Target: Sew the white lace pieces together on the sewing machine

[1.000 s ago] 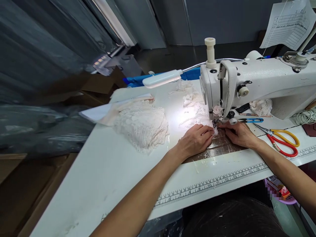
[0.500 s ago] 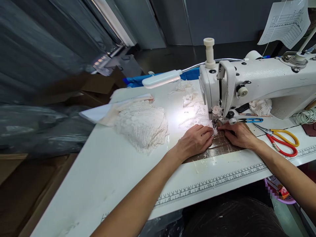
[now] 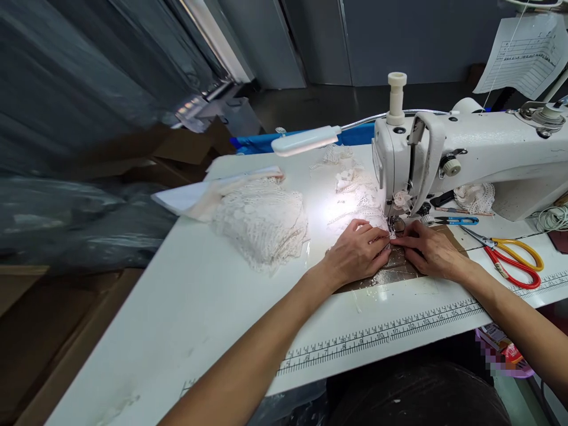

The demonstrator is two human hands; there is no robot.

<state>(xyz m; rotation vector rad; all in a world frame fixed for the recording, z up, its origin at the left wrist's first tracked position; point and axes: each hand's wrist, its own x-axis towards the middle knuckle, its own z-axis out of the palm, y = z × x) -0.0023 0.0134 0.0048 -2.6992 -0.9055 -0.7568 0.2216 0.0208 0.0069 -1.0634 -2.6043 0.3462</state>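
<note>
A white sewing machine [image 3: 394, 160] stands at the right of the table, and a piece of white lace [image 3: 367, 204] lies at its needle and spreads out to the left. My left hand [image 3: 359, 251] holds the lace just left of the presser foot [image 3: 391, 225], fingers bent and close together. From the right, my right hand [image 3: 428, 251] pinches the lace edge in front of the foot, its index fingertip close to my left fingers. Both hands rest over a brown shiny plate [image 3: 402, 269]. What lies under the fingertips is mostly hidden.
A stack of lace pieces [image 3: 261, 225] lies left on the white table [image 3: 213, 307]. Scissors with red and yellow handles [image 3: 510, 251] and blue thread snips [image 3: 457, 220] lie to the right. A lamp [image 3: 306, 141] hangs low behind. A printed ruler [image 3: 386, 334] runs along the front edge.
The whole view has shifted slightly, so the machine and table appear further right. My right hand has closed in towards my left at the presser foot. My left hand stays on the lace.
</note>
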